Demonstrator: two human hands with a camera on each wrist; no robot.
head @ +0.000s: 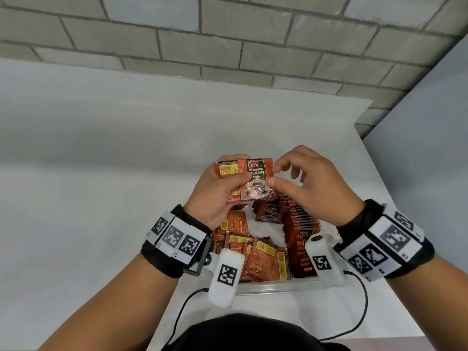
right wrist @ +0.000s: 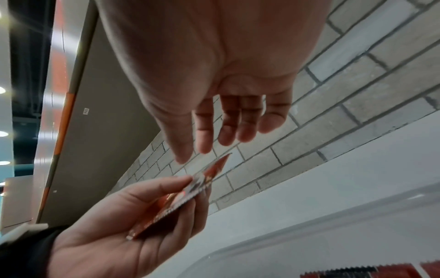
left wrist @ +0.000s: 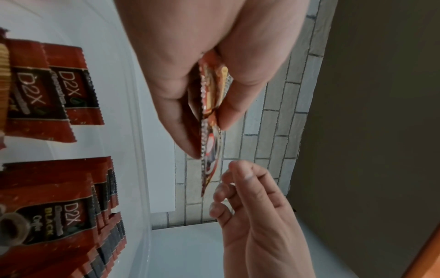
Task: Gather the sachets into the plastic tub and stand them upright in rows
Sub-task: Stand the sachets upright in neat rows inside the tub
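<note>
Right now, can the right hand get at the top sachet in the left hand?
Probably yes. The right hand is open just beside the top sachet, its fingertips apart from the free corner, nothing between. The left hand grips the other end.

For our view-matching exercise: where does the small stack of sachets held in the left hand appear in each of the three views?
Head: held sachets, centre, above the plastic tub.
Left wrist: edge-on, centre, between thumb and fingers.
Right wrist: edge-on, lower left of centre.
Shared landmark: the grey brick wall behind.
</note>
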